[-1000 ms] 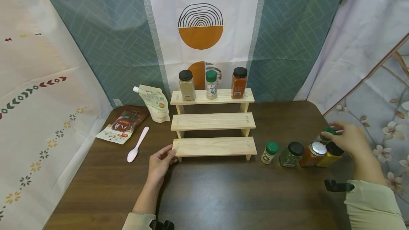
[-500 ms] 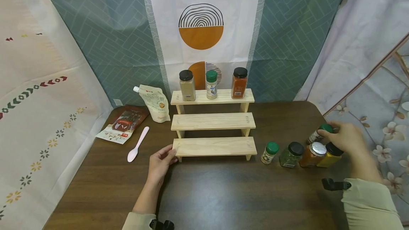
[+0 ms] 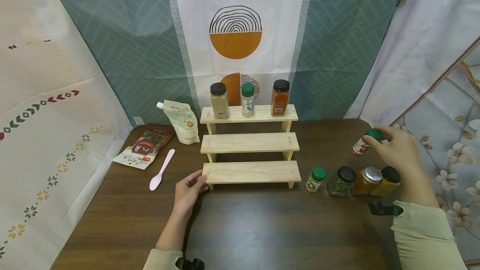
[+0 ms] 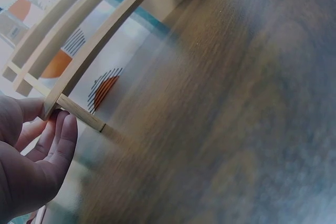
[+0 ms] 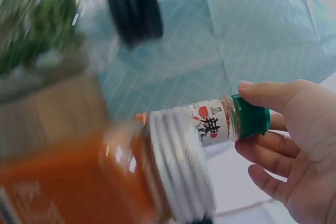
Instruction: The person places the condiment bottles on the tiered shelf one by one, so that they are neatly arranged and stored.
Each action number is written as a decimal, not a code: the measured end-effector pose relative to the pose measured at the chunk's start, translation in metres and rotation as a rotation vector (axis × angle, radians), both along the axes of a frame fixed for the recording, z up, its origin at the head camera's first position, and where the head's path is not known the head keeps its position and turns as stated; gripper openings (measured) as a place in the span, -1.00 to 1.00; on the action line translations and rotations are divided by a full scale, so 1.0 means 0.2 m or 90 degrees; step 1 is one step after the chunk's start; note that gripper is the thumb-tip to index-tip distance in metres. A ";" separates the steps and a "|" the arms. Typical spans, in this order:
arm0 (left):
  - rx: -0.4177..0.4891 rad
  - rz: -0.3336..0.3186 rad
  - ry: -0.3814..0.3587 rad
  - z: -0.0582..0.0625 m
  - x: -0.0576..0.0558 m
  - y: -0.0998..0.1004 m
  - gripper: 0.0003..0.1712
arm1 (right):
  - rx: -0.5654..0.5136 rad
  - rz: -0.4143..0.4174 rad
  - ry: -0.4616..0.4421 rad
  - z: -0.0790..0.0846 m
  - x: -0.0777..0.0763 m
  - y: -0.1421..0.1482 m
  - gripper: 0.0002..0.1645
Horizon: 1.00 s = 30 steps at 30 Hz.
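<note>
My right hand (image 3: pixel 399 151) pinches the green cap of a small spice jar (image 3: pixel 360 147), which hangs tilted behind the row of jars at the right. In the right wrist view thumb and fingers grip that cap, and the white label shows red and black print. A three-step wooden rack (image 3: pixel 251 172) stands mid-table. My left hand (image 3: pixel 188 191) holds the left end of its lowest step, thumb above and fingers beneath in the left wrist view. On the top step stand a black-capped beige jar (image 3: pixel 220 104), a green-capped jar (image 3: pixel 248 102) and a black-capped red-orange jar (image 3: pixel 280 101).
Right of the rack stand a green-capped jar (image 3: pixel 314 181), a green herb jar (image 3: pixel 340 183), a silver-lidded orange jar (image 3: pixel 364 183) and a yellow jar (image 3: pixel 386 184). At left are a spouted pouch (image 3: pixel 181 122), a red-brown packet (image 3: pixel 144 145) and a pink spoon (image 3: pixel 162 170).
My right hand has lifted the small green-capped jar from behind the yellow jar and carried it leftward and toward the back. The left hand has stayed on the rack.
</note>
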<state>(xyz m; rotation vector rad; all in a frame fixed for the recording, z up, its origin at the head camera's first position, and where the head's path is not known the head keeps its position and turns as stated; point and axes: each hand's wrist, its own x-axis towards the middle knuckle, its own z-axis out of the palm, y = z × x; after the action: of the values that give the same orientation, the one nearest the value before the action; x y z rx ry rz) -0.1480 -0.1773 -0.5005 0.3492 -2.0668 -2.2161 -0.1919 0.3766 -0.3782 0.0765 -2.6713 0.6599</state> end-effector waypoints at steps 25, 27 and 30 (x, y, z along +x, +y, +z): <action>-0.012 0.006 0.003 -0.01 -0.01 0.00 -0.59 | -0.047 0.187 0.105 0.09 -0.12 -0.47 -0.51; -0.011 0.005 0.000 -0.01 -0.01 0.00 -0.58 | -0.045 0.208 0.122 0.10 -0.13 -0.50 -0.52; -0.011 0.002 -0.005 0.00 0.00 0.00 -0.56 | -0.047 0.230 0.141 0.11 -0.14 -0.55 -0.53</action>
<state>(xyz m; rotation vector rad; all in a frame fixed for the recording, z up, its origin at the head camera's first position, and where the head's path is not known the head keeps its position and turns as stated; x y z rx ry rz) -0.1485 -0.1773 -0.5009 0.3599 -2.0856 -2.1974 -0.2202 0.2669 -0.3568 0.5878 -2.4357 0.8063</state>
